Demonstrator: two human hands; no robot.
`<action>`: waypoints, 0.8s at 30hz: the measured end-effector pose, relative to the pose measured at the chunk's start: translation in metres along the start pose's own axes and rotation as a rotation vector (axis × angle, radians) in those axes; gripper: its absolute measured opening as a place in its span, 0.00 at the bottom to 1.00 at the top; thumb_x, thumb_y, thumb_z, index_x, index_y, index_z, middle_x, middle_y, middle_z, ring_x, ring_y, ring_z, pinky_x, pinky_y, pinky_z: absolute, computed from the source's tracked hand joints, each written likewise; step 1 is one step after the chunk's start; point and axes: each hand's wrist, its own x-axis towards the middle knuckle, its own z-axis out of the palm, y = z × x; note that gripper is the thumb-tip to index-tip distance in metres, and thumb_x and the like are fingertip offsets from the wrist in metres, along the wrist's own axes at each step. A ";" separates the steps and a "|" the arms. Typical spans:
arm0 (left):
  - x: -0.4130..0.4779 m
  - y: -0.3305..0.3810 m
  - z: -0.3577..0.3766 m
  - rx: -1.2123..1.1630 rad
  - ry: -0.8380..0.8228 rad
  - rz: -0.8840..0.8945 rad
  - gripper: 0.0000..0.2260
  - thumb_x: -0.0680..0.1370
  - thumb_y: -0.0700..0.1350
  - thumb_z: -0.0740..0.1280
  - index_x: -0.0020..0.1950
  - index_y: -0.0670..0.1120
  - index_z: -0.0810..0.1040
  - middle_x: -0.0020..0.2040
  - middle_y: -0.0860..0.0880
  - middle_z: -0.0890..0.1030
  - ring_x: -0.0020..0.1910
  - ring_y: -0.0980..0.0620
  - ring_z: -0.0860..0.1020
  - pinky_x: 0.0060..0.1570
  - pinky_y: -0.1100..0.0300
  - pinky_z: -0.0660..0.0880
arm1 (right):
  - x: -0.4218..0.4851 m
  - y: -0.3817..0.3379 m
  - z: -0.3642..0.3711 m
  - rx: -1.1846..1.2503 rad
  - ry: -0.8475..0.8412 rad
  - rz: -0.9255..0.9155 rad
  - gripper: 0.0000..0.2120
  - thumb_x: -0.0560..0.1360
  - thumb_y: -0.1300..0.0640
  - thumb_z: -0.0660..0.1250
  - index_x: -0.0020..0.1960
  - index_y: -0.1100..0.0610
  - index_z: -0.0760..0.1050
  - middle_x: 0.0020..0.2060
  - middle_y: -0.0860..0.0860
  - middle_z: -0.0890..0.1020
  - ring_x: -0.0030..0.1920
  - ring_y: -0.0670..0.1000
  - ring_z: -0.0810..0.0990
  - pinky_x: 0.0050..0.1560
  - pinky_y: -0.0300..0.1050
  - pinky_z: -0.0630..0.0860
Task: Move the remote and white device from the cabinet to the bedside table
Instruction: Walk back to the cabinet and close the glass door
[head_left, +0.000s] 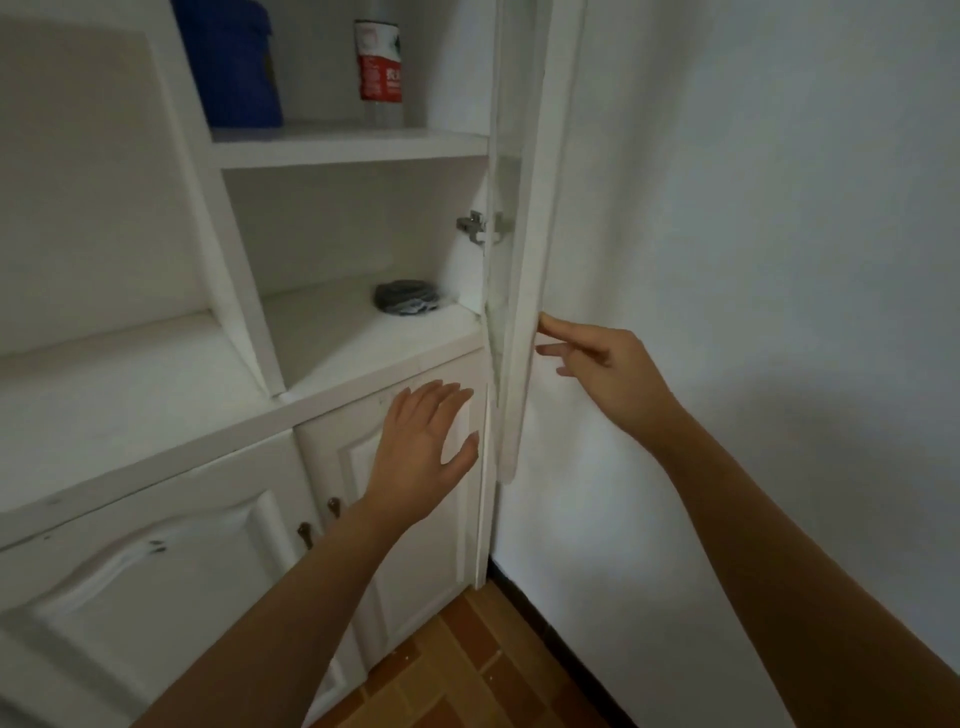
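A white cabinet (332, 150) stands in front of me with its upper glass door (524, 260) swung open, seen edge-on. My right hand (602, 369) is beside the door's outer edge, its fingertips touching or nearly touching it, holding nothing. My left hand (426, 447) hovers with fingers spread in front of the lower cabinet door (395, 519), just below the shelf ledge. On the lower open shelf (353, 338) lies a dark round bundle (407, 297) at the back right. No remote or white device is visible in this view.
The upper shelf holds a blue container (231, 62) and a clear bottle with a red label (379, 65). Lower doors have small dark knobs (334, 506). A white wall (753, 208) is at the right, and brown tiled floor (467, 665) lies below.
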 end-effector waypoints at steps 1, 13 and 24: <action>-0.003 0.004 -0.002 0.003 0.003 0.006 0.22 0.75 0.55 0.56 0.64 0.44 0.71 0.61 0.43 0.77 0.64 0.43 0.71 0.67 0.42 0.62 | 0.001 -0.001 0.005 0.000 -0.033 -0.010 0.19 0.77 0.66 0.56 0.65 0.53 0.70 0.61 0.47 0.76 0.56 0.45 0.78 0.64 0.51 0.73; -0.011 -0.017 -0.012 0.255 0.155 -0.203 0.30 0.70 0.47 0.73 0.66 0.37 0.65 0.54 0.40 0.81 0.55 0.43 0.78 0.66 0.45 0.57 | 0.029 -0.013 0.053 -0.066 -0.267 -0.064 0.26 0.77 0.63 0.55 0.69 0.40 0.59 0.69 0.50 0.69 0.67 0.50 0.68 0.68 0.50 0.67; -0.007 -0.069 -0.031 0.318 0.168 -0.270 0.29 0.72 0.45 0.71 0.68 0.38 0.64 0.58 0.40 0.79 0.59 0.42 0.76 0.68 0.47 0.50 | 0.072 -0.009 0.100 -0.115 -0.287 -0.139 0.30 0.76 0.66 0.57 0.72 0.44 0.55 0.72 0.48 0.62 0.72 0.48 0.61 0.70 0.46 0.61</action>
